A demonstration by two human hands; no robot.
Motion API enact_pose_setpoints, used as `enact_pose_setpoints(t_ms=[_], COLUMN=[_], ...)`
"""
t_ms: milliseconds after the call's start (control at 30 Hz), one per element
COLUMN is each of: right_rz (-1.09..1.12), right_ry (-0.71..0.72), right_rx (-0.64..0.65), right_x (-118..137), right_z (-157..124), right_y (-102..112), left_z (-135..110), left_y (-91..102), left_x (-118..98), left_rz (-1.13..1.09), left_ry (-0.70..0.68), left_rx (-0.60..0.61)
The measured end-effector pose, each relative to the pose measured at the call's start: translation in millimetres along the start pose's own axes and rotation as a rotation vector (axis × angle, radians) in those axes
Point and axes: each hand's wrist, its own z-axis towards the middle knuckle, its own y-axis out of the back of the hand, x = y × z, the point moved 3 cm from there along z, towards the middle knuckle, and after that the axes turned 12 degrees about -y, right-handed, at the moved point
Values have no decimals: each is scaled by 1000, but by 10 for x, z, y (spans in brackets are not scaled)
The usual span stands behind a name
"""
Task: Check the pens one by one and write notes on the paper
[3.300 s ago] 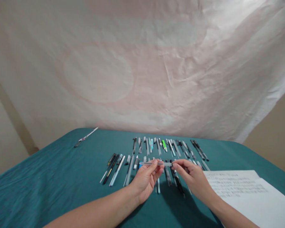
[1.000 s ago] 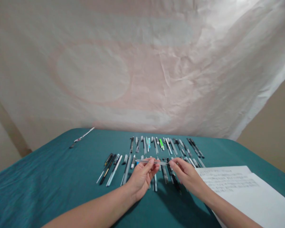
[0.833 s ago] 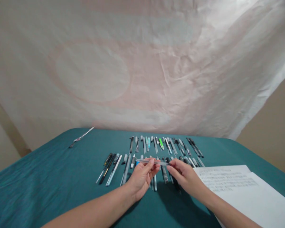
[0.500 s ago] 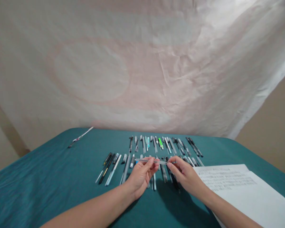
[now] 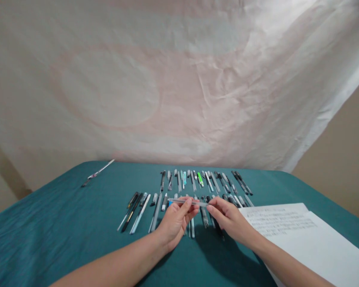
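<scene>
A slim, translucent pen (image 5: 202, 204) lies nearly level between my hands, above the front row of pens. My left hand (image 5: 177, 220) pinches its middle between thumb and fingers, and the tip points left. At the right end, the thumb and fingertips of my right hand (image 5: 229, 217) are closed on the pen; whether they grip its cap cannot be made out. Right beneath my hands lie several pens, partly hidden, among them a dark pen (image 5: 219, 231) and a pale pen (image 5: 192, 230).
Behind is a back row of pens and caps, including a bright green marker (image 5: 200, 179). More pens (image 5: 140, 214) lie front left. Written-on paper sheets (image 5: 317, 247) rest at the right. A lone wrapped pen-like stick (image 5: 97, 173) sits far left on the green cloth (image 5: 62, 223).
The view has shifted slightly, so the table items appear a little further left. Both hands keep their hold on the pen, with almost no other movement.
</scene>
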Motion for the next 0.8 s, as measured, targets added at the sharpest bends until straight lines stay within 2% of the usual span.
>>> enact_pose_setpoints(t_ms=[100, 200, 400, 600, 800], right_rz=[-39, 14, 8, 16, 33], right_ry=[-49, -91, -5, -97, -37], right_rx=[-3, 3, -35, -13, -1], right_x=[-36, -57, 28, -58, -14], right_z=[14, 31, 2, 46, 19], right_y=[-13, -11, 18, 17, 29], left_z=[-5, 3, 10, 13, 33], left_y=[-8, 2, 3, -2, 21], left_x=[1, 6, 11, 7, 13], left_rz=[5, 9, 33, 33, 33], left_ry=[-5, -12, -16, -6, -15], left_rx=[19, 10, 16, 14, -4])
